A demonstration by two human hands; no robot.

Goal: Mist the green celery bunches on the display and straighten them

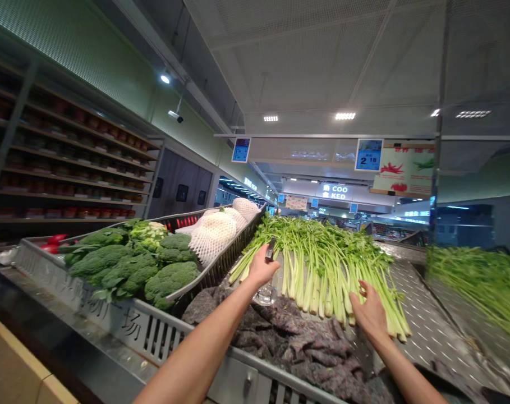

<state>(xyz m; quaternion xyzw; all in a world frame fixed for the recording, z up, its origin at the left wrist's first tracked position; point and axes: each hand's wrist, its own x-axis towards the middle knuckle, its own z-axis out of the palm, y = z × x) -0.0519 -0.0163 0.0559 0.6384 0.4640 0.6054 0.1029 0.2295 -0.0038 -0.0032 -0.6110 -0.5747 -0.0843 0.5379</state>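
My left hand (261,268) is closed round a clear spray bottle (268,283) with a dark nozzle, held at the near left edge of a pile of celery stalks (322,264). My right hand (369,311) rests on the cut ends of the celery at the pile's near right, fingers spread apart and holding nothing. The celery lies fanned out on a perforated metal display shelf (427,320), leafy tops pointing away from me.
A dark grey cloth (288,336) lies bunched in front of the celery. Left of it a metal crate (124,322) holds broccoli (132,266) and produce in white foam netting (215,233). More greens (477,280) lie at right. Wall shelves (69,168) stand at left.
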